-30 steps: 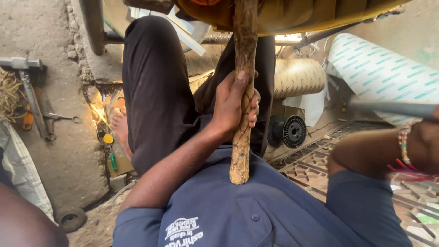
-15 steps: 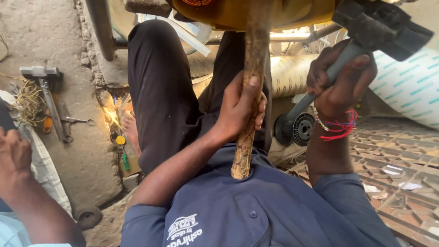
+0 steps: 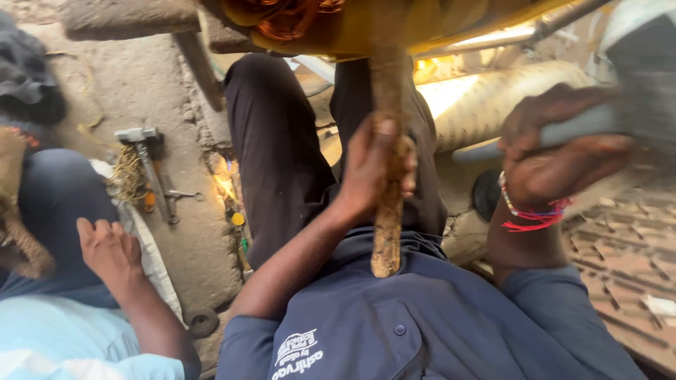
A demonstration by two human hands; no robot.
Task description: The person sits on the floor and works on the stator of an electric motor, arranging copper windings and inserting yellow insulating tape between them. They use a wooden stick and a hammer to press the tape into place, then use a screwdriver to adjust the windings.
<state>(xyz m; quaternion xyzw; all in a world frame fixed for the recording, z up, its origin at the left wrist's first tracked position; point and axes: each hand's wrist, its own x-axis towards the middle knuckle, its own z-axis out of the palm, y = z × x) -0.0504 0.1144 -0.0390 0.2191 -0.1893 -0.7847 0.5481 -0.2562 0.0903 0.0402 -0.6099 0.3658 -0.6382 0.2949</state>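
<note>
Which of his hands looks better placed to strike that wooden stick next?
The right hand, probably: it grips a grey hammer handle raised beside the wooden stick. The left hand is wrapped around the stick, steadying it under the yellow part.

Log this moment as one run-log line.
left hand: grips wooden stick upright | right hand: grips blurred hammer handle | second hammer: on ground
</note>
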